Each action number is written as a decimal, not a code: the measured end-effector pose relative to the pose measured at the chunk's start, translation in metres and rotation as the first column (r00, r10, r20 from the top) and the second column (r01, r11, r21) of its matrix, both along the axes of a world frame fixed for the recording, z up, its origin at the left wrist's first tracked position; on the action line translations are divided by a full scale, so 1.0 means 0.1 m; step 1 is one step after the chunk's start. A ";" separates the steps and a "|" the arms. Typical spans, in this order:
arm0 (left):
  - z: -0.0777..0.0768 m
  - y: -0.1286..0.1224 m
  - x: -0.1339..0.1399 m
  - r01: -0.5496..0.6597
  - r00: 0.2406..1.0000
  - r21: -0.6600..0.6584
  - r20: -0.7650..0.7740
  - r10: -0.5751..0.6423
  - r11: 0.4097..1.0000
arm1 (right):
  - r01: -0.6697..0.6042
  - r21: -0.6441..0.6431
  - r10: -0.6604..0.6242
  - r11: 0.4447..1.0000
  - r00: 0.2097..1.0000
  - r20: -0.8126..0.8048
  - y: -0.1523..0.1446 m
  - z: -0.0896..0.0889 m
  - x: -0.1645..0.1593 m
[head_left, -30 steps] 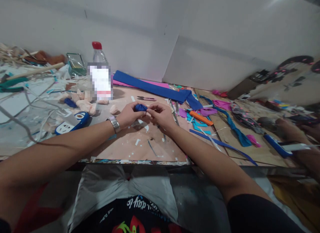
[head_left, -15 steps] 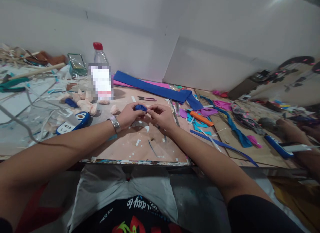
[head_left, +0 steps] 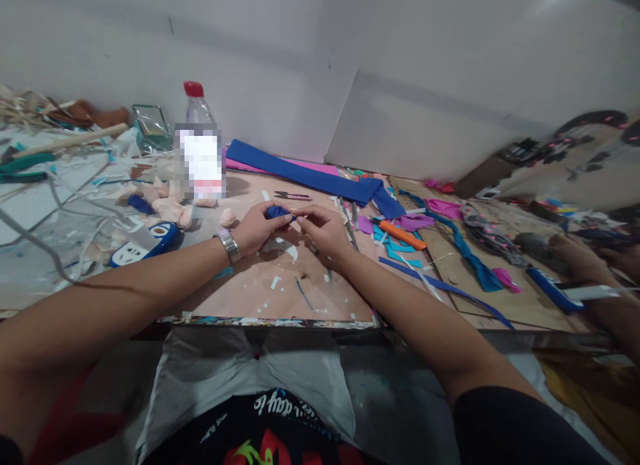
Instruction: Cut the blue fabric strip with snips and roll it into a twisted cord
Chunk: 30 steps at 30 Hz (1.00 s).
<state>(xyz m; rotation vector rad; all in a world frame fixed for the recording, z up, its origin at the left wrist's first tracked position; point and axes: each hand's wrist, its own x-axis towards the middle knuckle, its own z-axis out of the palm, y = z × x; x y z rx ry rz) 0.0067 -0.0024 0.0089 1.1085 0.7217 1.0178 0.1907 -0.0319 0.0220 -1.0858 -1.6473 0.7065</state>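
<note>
Left hand (head_left: 254, 232) grips the blue bundle (head_left: 277, 212) in its fingers while right hand (head_left: 327, 233) pinches its tip (presumably keeping folds gathered), between the surface (head_left: 240, 292)'s near and far edges.

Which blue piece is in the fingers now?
The small gathered bundle, held by left hand and right hand; the wide folded strip, narrow strip and left-side scrap are unheld.
</note>
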 end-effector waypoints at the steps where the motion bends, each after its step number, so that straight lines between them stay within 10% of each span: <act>1: 0.00 0.00 0.00 -0.003 1.000 0.007 -0.004 0.003 1.000 | 0.008 -0.048 -0.011 0.999 0.998 -0.056 0.00 0.00 0.00; 8: 0.02 -0.01 0.00 -0.035 0.998 0.080 -0.049 0.039 0.996 | -0.051 -0.295 0.008 0.954 0.989 -0.145 -0.01 -0.07 -0.03; 30: 0.03 -0.04 -0.02 0.053 0.998 0.167 -0.049 -0.045 0.984 | -0.176 -0.416 -0.010 0.892 0.913 -0.409 0.03 -0.05 -0.03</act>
